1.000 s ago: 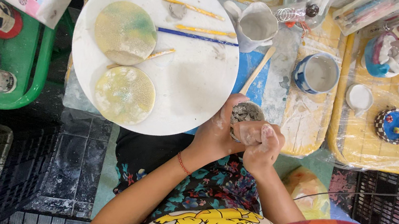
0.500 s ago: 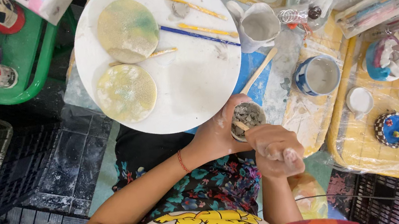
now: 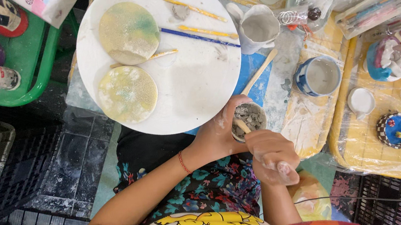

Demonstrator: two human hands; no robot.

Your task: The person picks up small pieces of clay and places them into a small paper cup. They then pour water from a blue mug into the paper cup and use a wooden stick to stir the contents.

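A: Left hand (image 3: 218, 135), doing what?

B: Wrapped round a small cup (image 3: 240, 134), fingers curled tight on its wall. Held up over the lap, off the worktop (image 3: 310, 116), just beside the near rim of the white round board (image 3: 193, 88).

A: And the right hand (image 3: 272, 157)?

B: Just below the cup, dusted with pale smears. Fingers pressed together round a stick (image 3: 240, 124), pinching its upper end; lower end sunk in the grey paste (image 3: 251, 114).

A: Any way to stir it well?

B: Probably: hold the cup level, work the stick in short slow circles, scrape along the wall and the bottom. Looks lumpy, so likely better pressed and folded than whipped. Firm grip with the left, loose wrist on the right.

A: What else nearby?

B: On the board, two round yellow-green discs (image 3: 128, 31) (image 3: 127, 94), a blue brush (image 3: 197, 37) and some yellow sticks. Past the board, a white jug (image 3: 256, 27), then a blue mug (image 3: 319, 76). A long wooden stick (image 3: 261, 71) lying between board and mug, pointing at the cup. Further right, a small white lid (image 3: 361, 101) and a checkered blue dome (image 3: 396, 129). Far left, a green tray (image 3: 26, 61) with bottles.

A: Anything in the way?

B: The board's rim, close against the left knuckles; little room to tip that way. The wooden stick just above the cup too. Nothing between the two hands.
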